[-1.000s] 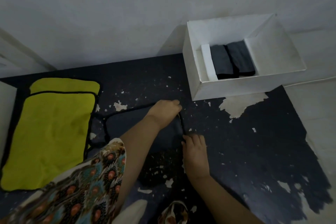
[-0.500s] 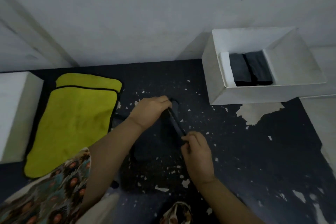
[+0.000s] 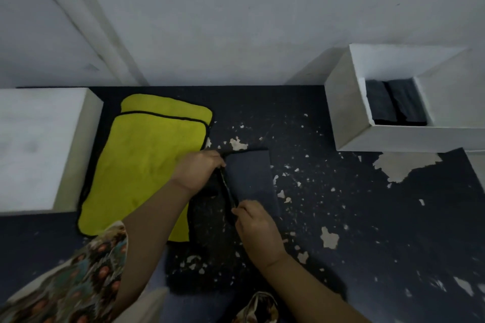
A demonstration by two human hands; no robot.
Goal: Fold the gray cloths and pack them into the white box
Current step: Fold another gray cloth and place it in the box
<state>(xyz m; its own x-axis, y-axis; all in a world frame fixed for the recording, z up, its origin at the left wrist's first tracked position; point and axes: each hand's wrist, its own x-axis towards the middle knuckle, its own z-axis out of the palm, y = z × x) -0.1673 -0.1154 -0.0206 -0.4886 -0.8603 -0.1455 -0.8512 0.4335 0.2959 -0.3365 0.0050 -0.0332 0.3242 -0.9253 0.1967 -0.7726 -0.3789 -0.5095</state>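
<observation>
Left hand (image 3: 197, 169) and right hand (image 3: 256, 221) each pinched an edge of the gray cloth (image 3: 249, 178) lying between them; white box (image 3: 349, 113) beyond the right hand

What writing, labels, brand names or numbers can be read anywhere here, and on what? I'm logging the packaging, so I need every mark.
None: no text, label, brand or number can be read in this view.
white box: plain walls, no print.
gray cloth, pinched by the left hand and right hand: no tag visible.
yellow cloth: black trim only.
white block at far left: blank.
patterned sleeve: motifs, no letters.
</observation>
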